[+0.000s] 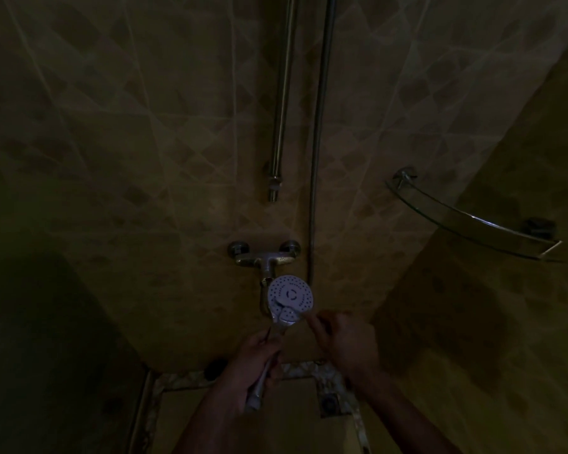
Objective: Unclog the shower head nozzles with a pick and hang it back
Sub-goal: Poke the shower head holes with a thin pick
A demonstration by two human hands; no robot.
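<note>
Landmark: wall mixer tap [265,256], mounted on the tiled wall [145,142].
Shower head: shower head [291,295] is just below the mixer tap and slightly to its right, off its hanger, white nozzle face turned toward the camera.
Handle: runs down and to the left from the face, away from the mixer tap, into the left hand.
Left hand: left hand [254,362] is below the mixer tap; fingers curled round the handle, gripping it.
Right hand: right hand [345,342] is below and to the right of the mixer tap; fingers drawn together toward the lower right edge of the nozzle face.
Pick: too dark and small to make out; whether the right fingers pinch anything cannot be told.
Riser rail: riser rail [282,93] runs vertically above the mixer tap.
Hose: hose [318,142] hangs just right of the rail, passing the right side of the mixer tap.
Glass shelf: glass shelf [473,221] is fixed in the corner, well to the right of the mixer tap and higher.
Lighting: dim throughout.
</note>
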